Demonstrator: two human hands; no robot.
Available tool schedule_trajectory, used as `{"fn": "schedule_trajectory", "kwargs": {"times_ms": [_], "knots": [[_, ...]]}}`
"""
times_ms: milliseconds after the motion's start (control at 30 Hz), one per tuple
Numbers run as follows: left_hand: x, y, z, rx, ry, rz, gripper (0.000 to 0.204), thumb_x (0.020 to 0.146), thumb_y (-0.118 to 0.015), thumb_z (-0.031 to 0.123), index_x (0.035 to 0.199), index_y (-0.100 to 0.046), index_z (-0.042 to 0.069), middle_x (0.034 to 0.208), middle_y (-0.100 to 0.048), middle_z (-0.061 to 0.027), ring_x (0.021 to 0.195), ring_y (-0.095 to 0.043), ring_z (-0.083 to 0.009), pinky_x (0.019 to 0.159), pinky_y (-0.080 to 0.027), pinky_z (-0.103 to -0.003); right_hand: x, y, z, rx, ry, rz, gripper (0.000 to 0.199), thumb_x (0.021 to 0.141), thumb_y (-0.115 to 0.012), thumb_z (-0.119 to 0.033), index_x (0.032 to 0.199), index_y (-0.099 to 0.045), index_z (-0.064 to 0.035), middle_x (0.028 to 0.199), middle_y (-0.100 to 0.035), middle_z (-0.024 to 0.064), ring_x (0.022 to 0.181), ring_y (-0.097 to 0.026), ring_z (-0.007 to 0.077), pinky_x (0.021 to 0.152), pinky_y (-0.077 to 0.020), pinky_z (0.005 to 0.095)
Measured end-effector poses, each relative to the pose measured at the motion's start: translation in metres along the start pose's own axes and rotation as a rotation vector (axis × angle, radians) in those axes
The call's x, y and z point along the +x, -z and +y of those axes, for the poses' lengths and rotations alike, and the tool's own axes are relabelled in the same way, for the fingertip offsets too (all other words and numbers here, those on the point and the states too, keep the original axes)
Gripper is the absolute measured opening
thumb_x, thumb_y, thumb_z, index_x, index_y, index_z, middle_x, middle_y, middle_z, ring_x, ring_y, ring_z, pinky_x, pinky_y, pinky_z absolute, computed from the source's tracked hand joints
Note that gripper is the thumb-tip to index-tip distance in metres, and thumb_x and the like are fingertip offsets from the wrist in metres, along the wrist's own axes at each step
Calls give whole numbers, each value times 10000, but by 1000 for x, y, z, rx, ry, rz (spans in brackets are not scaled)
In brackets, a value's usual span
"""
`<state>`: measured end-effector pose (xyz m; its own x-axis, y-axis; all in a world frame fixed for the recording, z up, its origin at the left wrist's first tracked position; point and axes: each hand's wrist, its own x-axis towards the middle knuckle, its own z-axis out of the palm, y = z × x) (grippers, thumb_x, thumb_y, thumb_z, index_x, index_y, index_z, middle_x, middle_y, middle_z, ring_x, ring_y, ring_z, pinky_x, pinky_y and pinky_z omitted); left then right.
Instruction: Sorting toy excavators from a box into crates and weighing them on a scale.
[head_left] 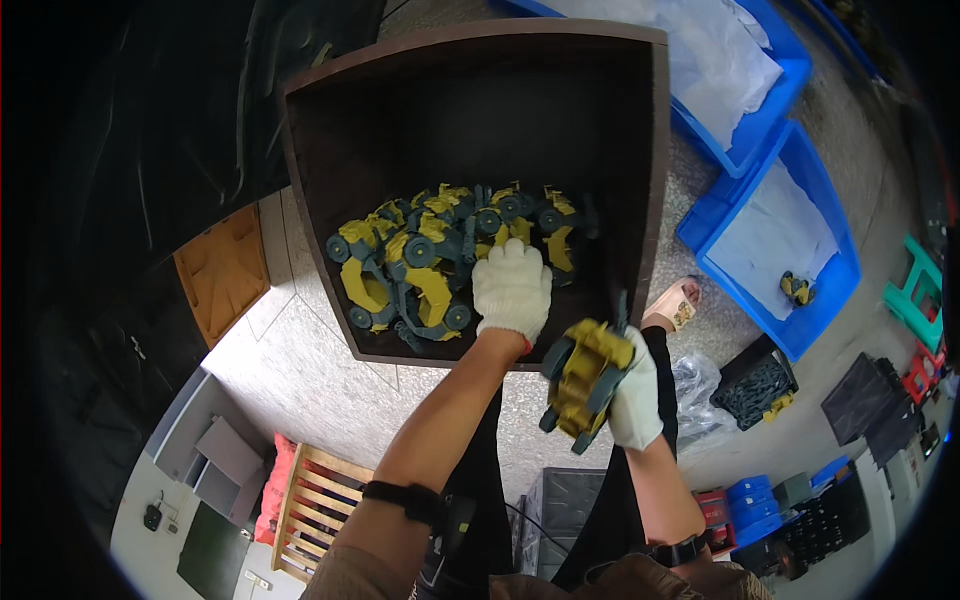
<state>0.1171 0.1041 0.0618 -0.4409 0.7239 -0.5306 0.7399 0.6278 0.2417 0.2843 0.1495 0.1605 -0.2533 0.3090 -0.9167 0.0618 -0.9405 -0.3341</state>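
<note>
My right hand (634,400), in a white knit glove, grips a yellow and dark grey toy construction truck (590,378) from its right side. The truck is tilted beside the box's near right corner, wheels showing. My left hand (512,290), gloved the same way, reaches into a deep dark brown box (475,110). Its fingers bend down, close together, over a yellow part of a similar toy truck (497,236); their tips are hidden. Several more of these toy trucks (430,290) lie jumbled in the box's near half.
Two blue bins (728,170) lined with white sheeting stand at the right; the nearer one holds a small toy truck (797,289). A black crate (757,385) of dark parts and clear plastic wrap (697,388) lie closer. Someone's sandalled foot (675,304) is beside the box. A slatted wooden rack (318,500) stands lower left.
</note>
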Motion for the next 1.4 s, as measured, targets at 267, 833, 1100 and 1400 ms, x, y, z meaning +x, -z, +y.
{"fn": "schedule_trajectory", "kwargs": {"times_ms": [267, 833, 1100, 1400], "knots": [[18, -48, 15, 483, -69, -454, 256, 865, -659, 233, 1077, -668, 89, 1053, -688, -98, 895, -708, -304, 709, -552, -402, -33, 45, 18, 148, -75, -90, 278, 930, -617, 66, 1170, -557, -60, 1080, -634, 2, 1008, -605, 86, 894, -500, 255], [-10, -33, -11, 310, -136, -242, 422, 787, -686, 142, 1172, -519, 105, 1174, -598, -133, 838, -675, -355, 722, -551, -465, -37, 48, 14, 255, -46, -146, 322, 900, -608, 108, 1164, -552, -69, 1124, -637, 36, 1043, -627, 123, 922, -521, 296], [-51, 11, -26, -683, 9, 58, 337, 899, -581, 28, 1230, -551, 85, 1137, -639, -137, 928, -685, -309, 832, -546, -376, 6, -29, 3, 57, 152, 82, 401, 903, -533, 119, 1285, -486, 5, 1186, -628, 77, 1064, -616, 118, 943, -497, 278], [-101, 82, -19, -1156, 486, 29, 312, 959, -591, 8, 1262, -520, -17, 1158, -626, -115, 1016, -643, -159, 901, -521, -289, 131, -57, 62, -558, 338, 382, 460, 863, -688, -69, 1292, -563, 39, 1092, -638, 104, 948, -606, 159, 845, -496, 298]]}}
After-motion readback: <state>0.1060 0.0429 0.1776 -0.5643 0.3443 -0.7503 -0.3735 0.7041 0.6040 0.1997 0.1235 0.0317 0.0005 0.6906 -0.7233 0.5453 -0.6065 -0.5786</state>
